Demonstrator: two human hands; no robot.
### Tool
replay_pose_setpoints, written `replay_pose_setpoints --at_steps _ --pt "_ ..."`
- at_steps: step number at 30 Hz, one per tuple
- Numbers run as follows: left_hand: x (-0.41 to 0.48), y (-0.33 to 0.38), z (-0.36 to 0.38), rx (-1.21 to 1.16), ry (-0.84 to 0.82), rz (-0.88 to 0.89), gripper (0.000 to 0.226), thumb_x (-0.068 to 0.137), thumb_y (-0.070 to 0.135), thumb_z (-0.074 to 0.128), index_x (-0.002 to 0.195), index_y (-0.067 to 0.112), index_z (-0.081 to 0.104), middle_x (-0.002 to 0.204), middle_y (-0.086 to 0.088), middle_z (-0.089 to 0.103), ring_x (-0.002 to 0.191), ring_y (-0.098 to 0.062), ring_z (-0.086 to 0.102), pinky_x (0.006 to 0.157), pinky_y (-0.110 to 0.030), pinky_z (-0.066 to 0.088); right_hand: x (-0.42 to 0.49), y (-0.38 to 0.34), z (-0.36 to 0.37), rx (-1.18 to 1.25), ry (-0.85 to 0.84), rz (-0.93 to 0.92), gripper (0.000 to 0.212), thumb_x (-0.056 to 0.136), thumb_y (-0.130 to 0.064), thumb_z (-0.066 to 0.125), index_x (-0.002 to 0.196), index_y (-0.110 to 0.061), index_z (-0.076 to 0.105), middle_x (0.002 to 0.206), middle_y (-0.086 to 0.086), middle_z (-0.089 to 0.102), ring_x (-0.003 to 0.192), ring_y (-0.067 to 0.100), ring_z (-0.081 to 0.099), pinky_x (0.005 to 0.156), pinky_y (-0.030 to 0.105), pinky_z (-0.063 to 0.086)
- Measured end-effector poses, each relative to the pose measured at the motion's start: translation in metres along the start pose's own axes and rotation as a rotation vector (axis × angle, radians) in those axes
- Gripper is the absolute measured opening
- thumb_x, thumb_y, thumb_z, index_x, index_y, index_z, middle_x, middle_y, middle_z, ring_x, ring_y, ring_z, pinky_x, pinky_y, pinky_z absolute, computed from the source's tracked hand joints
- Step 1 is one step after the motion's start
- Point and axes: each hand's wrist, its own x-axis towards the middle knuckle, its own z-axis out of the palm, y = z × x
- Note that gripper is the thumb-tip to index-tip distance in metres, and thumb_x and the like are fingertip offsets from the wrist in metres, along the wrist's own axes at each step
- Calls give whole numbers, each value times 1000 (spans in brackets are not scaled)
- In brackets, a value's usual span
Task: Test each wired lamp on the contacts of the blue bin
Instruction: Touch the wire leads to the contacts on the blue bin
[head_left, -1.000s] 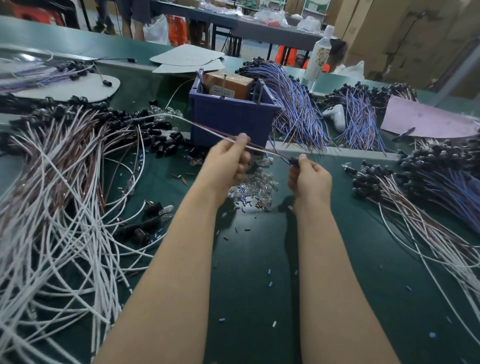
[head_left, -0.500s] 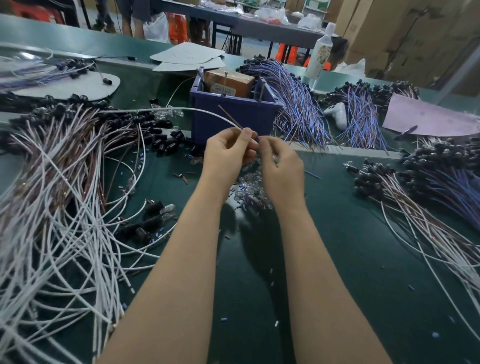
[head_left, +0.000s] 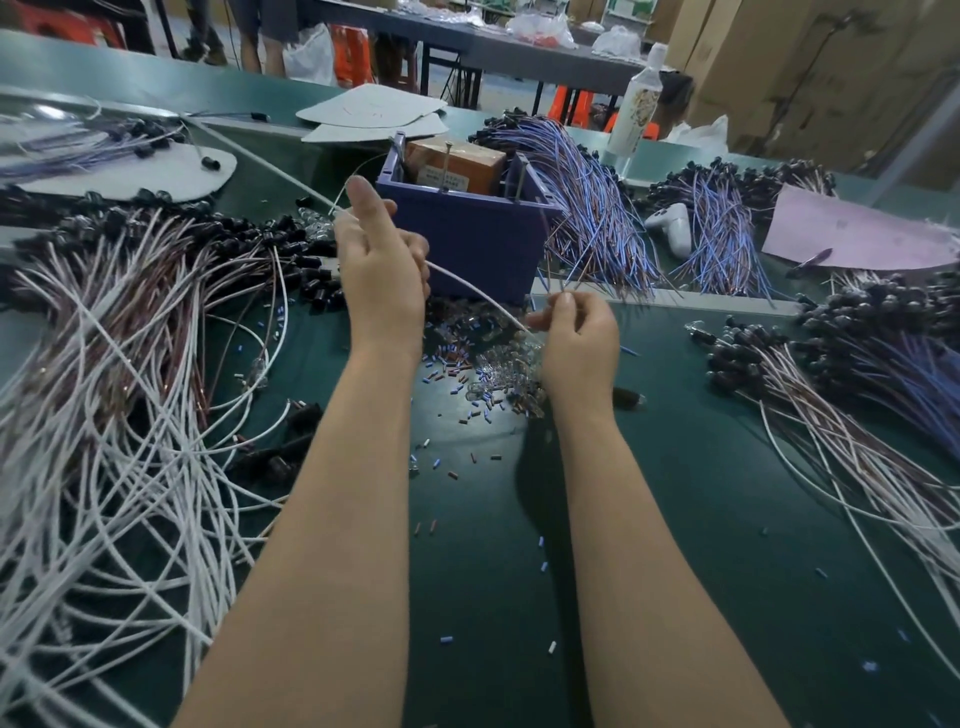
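Left hand: my left hand (head_left: 382, 270) is just in front of the left corner of the blue plastic bin (head_left: 478, 244). The thumb points straight up and the other fingers are curled round a long white sheathed lamp wire (head_left: 470, 291).
Right hand: my right hand (head_left: 579, 343) is low in front of the bin's right corner, fingers bent, pinching the same wire's end between thumb and fingertips.
Wire: it stretches between my hands, then runs on past the bin's left side and away behind it.
Bin contents: one brown cardboard box (head_left: 457, 163) with a label, and two thin upright metal rods (head_left: 447, 161), one at the box's front and one by the right wall.
In front of the bin: one heap of small clear glass bulbs (head_left: 498, 364) and scattered blue and red sleeve bits, on the dark green table (head_left: 701, 545).
Left of the bin: a spread of white and brown wires with black sockets (head_left: 130, 364), too many to count.
Right of the bin: at least three bundles of blue and purple wires (head_left: 597, 208), the nearest touching the bin, and one pink sheet (head_left: 852, 234) further out.
Behind the bin: two white card sheets (head_left: 374, 111) and, off to the right, one white plastic bottle (head_left: 636, 104).
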Motion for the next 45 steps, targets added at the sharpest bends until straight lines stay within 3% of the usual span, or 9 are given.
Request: replay_pose_setpoints --at_steps 2,7,13,19,24,27,30,38,45 --pt "-2 -4 3 130 -14 2 48 101 49 16 108 10 44 64 1 45 37 -2 34 39 -13 29 2 2 -1 51 86 40 14 101 -18 37 96 -19 51 73 -6 62 64 8 54 64 26 43" --pt "4 -17 3 447 -82 -38 48 104 33 25 63 14 42 33 9 42 38 -9 41 45 -22 30 8 1 1 81 164 30 35 99 -8 36 127 -25 47 72 -5 59 66 9 54 64 23 44" --pt "1 -32 4 726 -330 -98 51 103 32 29 56 14 39 48 1 38 42 -14 33 46 -26 24 13 -7 15 21 133 -47 43 95 0 35 125 -23 56 74 -8 57 64 3 51 62 15 43" --pt "-6 -36 10 759 -487 -102 50 103 30 28 56 15 35 42 6 31 40 -13 27 45 -26 22 16 -10 25 11 109 -77 38 96 -2 38 123 -17 60 84 -2 61 74 12 53 70 21 43" --pt "-3 -36 9 726 -480 -99 49 104 30 27 57 15 35 47 4 31 41 -11 28 44 -24 23 18 -11 28 28 96 -66 39 95 0 39 123 -17 60 86 0 62 81 27 62 80 40 53" --pt "-3 -36 9 672 -457 -93 49 104 28 27 57 15 32 48 3 28 33 -6 26 38 -18 23 18 -10 28 33 115 -49 39 96 0 38 123 -16 60 86 -1 61 79 28 63 80 43 53" --pt "-5 -40 12 644 -445 -80 51 104 27 28 55 14 33 47 4 30 38 -11 28 47 -25 24 18 -8 29 38 127 -36 38 95 0 38 123 -14 60 85 -1 60 82 31 64 83 45 52" --pt "-5 -41 13 628 -421 -73 50 104 26 29 55 14 35 49 0 31 48 -18 26 59 -32 24 17 -12 30 9 62 -78 38 94 1 40 121 -15 62 87 1 63 83 24 62 83 40 52" --pt "-1 -41 10 600 -417 -95 49 104 28 29 58 14 36 40 10 31 33 -7 28 37 -18 24 16 -11 28 9 61 -104 39 93 1 39 118 -16 64 85 -1 62 79 16 56 76 30 50"
